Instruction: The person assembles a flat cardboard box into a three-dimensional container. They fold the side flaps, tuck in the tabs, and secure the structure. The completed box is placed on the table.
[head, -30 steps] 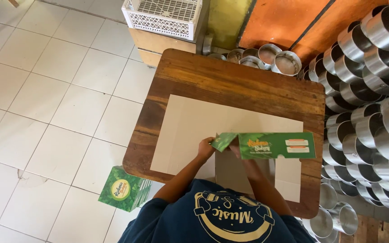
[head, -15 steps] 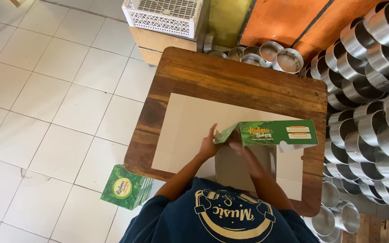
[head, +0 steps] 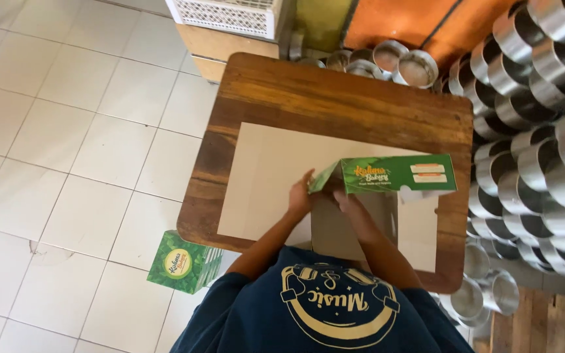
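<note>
The person's head and chest fill the bottom edge of the view, so the forearms and the near rim of the worktop (head: 335, 98) are partly covered by the dark blue shirt (head: 325, 314).

Left of the worktop, on the tiled floor (head: 53, 131), sits a stack of green cartons (head: 183, 263), folded flat; how many lie in it cannot be made out.

On the worktop lies a pale cardboard sheet (head: 269, 170), its near corner hidden behind the arms. Above the sheet the left hand (head: 300, 195) pinches the open end flap of a green box (head: 397, 174). The right hand (head: 348, 199) grips the box from beneath, its fingers mostly hidden under the box. The box is long and narrow, green with a leaf pattern, yellow lettering and two small pale panels. It is held lengthwise just above the right half of the sheet. What is inside it cannot be seen.

Beyond the far edge of the worktop stands a white plastic basket (head: 230, 14), cut off by the frame. Right of the worktop, round metal tins (head: 537, 150) are stacked in rows; they look empty.
</note>
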